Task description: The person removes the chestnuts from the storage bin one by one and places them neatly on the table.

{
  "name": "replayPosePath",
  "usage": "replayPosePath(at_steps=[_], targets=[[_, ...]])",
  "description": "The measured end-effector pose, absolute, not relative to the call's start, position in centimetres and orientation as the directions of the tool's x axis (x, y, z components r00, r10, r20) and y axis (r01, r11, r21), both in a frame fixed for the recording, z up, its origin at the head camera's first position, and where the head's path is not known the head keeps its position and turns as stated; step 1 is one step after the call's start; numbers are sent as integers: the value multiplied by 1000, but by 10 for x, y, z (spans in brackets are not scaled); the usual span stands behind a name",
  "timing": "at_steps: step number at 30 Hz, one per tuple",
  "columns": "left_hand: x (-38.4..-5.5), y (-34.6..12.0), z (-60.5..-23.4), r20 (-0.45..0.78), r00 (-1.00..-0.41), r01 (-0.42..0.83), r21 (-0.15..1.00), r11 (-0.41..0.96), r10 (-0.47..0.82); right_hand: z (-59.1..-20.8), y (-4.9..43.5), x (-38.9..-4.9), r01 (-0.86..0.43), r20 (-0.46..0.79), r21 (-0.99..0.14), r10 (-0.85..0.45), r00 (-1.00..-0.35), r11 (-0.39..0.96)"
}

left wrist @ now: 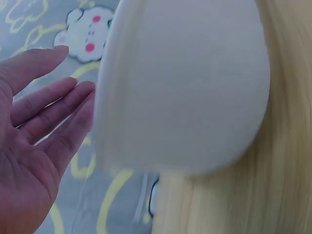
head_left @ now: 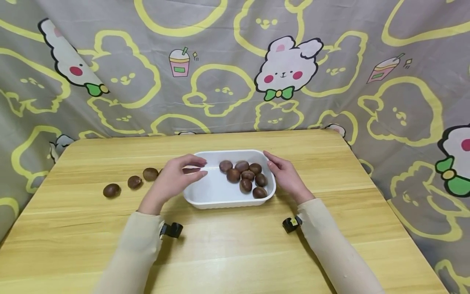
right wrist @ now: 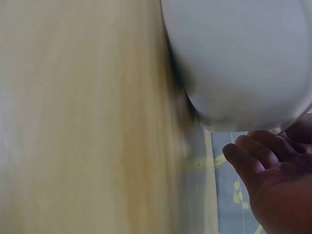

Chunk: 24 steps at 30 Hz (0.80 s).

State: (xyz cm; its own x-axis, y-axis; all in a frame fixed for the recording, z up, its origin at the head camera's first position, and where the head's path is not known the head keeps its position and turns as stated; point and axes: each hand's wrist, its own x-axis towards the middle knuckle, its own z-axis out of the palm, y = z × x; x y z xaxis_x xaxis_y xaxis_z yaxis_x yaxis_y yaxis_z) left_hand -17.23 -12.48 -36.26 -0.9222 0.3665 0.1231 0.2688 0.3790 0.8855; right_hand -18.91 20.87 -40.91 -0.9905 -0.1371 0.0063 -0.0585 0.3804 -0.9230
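Observation:
A white plastic tray [head_left: 213, 188] lies across the table with several brown chestnuts [head_left: 233, 175] gathered in its right half. My left hand [head_left: 172, 179] hovers at the tray's left end, thumb and fingers apart with nothing between them. In the left wrist view its fingers [left wrist: 63, 105] are extended beside the tray's rim. On the right, my right hand [head_left: 288, 177] holds the tray's end by the rim, the thumb near the top edge. The right wrist view shows its fingers [right wrist: 265, 151] by the tray's outer wall, with the thumb mostly hidden.
More chestnuts [head_left: 134, 182] lie in a slanting row on the wooden table [head_left: 220, 253], left of the tray; one is partly hidden behind my left hand. A patterned grey curtain [head_left: 227, 53] hangs along the table's far edge. Small black cameras [head_left: 175, 230] sit at both wrists.

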Motion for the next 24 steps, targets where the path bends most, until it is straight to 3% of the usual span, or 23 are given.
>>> replayPosePath(at_steps=[6, 14, 24], targets=[[-179, -92, -367, 167, -861, 357, 872, 336, 481, -409, 210, -190, -54, 5, -925, -131, -991, 376], [-185, -60, -379, 157, -807, 427, 821, 378, 570, -410, 208, -190, -41, -5, -938, -133, -991, 344], [-180, -35, -380, 86, -793, 437, 769, 465, 603, -373, 194, -171, -24, -29, -931, -137, -990, 365]])
